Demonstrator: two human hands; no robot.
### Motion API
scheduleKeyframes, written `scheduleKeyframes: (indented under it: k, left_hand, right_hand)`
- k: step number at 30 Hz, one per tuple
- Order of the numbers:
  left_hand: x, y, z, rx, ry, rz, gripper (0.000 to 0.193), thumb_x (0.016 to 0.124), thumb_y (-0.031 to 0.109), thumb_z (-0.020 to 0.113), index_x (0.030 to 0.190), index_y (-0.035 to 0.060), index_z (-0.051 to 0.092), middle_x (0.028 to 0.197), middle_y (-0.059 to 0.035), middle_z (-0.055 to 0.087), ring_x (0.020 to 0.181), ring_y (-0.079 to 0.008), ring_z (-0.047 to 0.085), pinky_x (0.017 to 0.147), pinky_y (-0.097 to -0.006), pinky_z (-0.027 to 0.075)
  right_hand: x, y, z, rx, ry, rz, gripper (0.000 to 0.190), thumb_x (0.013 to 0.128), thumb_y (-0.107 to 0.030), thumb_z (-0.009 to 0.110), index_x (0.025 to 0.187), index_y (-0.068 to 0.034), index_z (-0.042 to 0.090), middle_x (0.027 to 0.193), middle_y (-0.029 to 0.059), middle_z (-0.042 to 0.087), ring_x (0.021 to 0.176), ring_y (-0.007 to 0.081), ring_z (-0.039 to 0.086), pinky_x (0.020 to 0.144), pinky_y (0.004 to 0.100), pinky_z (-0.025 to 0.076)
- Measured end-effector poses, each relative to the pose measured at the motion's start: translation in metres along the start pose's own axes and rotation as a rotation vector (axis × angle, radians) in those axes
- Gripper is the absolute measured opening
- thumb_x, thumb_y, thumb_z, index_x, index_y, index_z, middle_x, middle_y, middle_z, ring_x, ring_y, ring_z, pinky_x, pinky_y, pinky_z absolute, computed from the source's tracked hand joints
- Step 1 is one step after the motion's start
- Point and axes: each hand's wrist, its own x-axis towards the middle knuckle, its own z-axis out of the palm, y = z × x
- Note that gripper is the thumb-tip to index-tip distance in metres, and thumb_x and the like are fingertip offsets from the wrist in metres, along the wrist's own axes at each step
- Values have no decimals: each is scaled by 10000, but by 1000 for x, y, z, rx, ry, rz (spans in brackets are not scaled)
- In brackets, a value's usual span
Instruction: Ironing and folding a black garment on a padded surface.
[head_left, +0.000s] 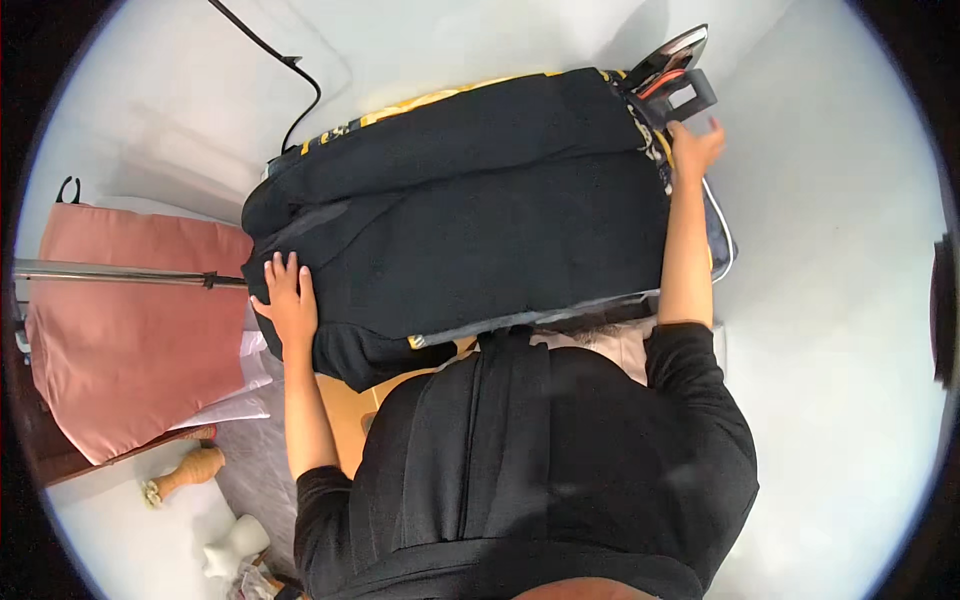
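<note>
A black garment (480, 240) lies spread over an ironing board, covering most of it. The board's patterned black, yellow and white cover (651, 139) shows along the edges. My left hand (289, 300) rests flat on the garment near its left end, fingers spread. At the board's far right end, an electric iron (679, 86) with a dark handle and an orange-red accent is tipped up on its heel. Right beside it is my right hand (697, 150), fingers apart and not wrapped around the handle; whether a fingertip touches the iron is unclear.
To the left, a pink cloth (142, 322) hangs by a metal rail (127, 274). A black cable (304, 79) runs down to the board's back left. Lower left are a tan vase-like object (191, 472) and a white mannequin-like form (236, 544). Walls stand behind and right.
</note>
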Motion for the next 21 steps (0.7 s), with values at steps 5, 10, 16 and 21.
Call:
scheduleKeyframes:
  k: [5,10,16,21]
  left_hand:
    - [-47,-32,-37,88,23,368,401,898,168,423,1295,150,479,1373,-63,428,1325,-237,313,989,-638,82]
    - [-86,-81,-43,44,-75,383,606,726,126,481,1331,149,438,1415,-70,373,1341,-271,284,999,-616,48]
    - [-75,-98,-47,104,27,362,693,593,293,587,1278,237,503,1438,-64,338,1346,-270,267,1016,-557,10]
    - [-57,-90,-47,139,35,333,654,579,124,601,1211,290,565,1419,1,377,1325,-228,310,978,-569,121]
  right_hand:
    - [-91,-25,-100,-273,-205,-573,626,665,-162,659,1241,-60,436,1275,258,373,1244,404,290,1041,472,226]
    - [-154,-46,-178,-693,-979,-461,727,549,-55,658,1218,-271,475,1430,122,242,1360,377,121,1006,667,83]
    - [-141,24,-187,-639,-532,-410,586,632,2,533,1150,-272,553,1404,59,325,1363,343,157,981,690,90]
    - [-130,53,-172,-438,-489,-489,552,586,29,498,1040,-257,628,1335,30,427,1338,325,218,1049,538,158]
